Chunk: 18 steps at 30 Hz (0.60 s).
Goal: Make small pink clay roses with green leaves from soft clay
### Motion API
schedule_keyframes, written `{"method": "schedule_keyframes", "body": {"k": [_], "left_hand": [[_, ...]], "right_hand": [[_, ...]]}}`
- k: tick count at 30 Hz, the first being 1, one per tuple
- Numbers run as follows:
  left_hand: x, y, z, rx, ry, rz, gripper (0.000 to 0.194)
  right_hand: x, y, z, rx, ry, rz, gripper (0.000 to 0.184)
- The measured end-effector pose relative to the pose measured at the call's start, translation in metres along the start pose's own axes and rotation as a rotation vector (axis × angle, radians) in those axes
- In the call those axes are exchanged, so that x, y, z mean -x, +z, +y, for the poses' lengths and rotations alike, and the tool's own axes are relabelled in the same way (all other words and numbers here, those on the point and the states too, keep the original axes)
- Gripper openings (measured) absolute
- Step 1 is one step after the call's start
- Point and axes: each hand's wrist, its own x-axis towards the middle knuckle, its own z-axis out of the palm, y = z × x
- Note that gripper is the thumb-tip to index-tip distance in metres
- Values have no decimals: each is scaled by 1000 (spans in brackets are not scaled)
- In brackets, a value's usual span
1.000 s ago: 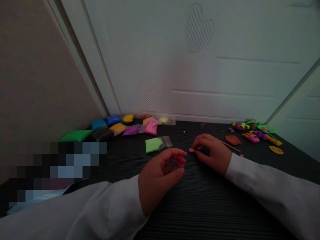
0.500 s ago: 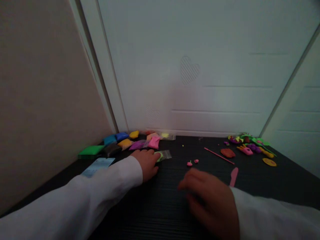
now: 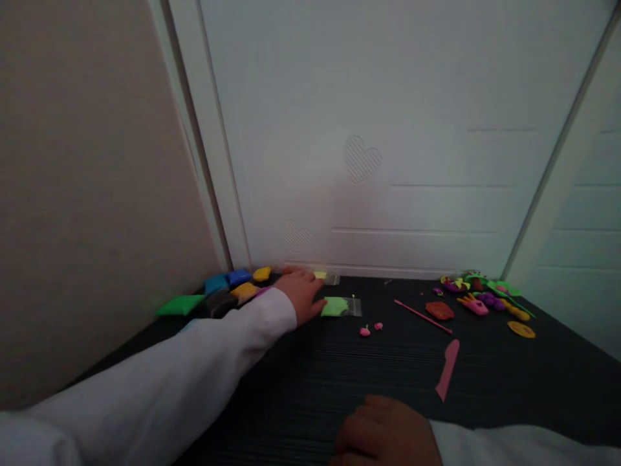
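Observation:
My left hand [image 3: 301,294] reaches far forward to the row of small clay bags by the door, its fingers stretched out over them and its thumb beside a light green clay bag [image 3: 336,306]. Whatever lies under the palm is hidden. My right hand [image 3: 388,432] rests low on the dark ribbed mat [image 3: 485,401] at the frame's bottom edge with its fingers curled, and nothing shows in it. Two tiny pink clay pieces [image 3: 371,329] lie loose on the mat between the hands.
Green [image 3: 180,304], black [image 3: 219,303], orange [image 3: 244,291], blue [image 3: 237,277] and yellow [image 3: 262,274] clay bags lie at the back left. A pink plastic knife [image 3: 447,370], a thin pink stick [image 3: 422,317] and several clay figures [image 3: 480,294] lie to the right. A white door with hearts [image 3: 361,158] closes the back.
My left hand has stretched forward past the light green bag to the bags by the door. My right hand let go of the pink pieces and drew back toward me. The view tilted upward.

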Motion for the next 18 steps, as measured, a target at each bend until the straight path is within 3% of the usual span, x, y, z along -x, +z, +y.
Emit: {"method": "schedule_keyframes", "body": {"k": [3, 5, 9, 14, 16, 18], "left_hand": [[-6, -3, -25, -59, -246, -65, 53], [-12, 2, -34, -56, -284, -120, 53], [-25, 7, -39, -4, -358, -183, 49], [-16, -20, -33, 117, -253, -89, 49], [0, -31, -20, 208, -133, 72, 44], [21, -39, 2, 299, 7, 167, 36]], "right_hand": [[0, -3, -2, -23, -45, 62, 22], [0, -5, -3, -48, -22, 79, 23], [0, -6, -3, -62, -33, -8, 21], [-4, -19, -6, -156, 56, 87, 17], [-10, -35, -6, -292, 203, 97, 11], [-18, -51, -2, -459, 450, 106, 7]]}}
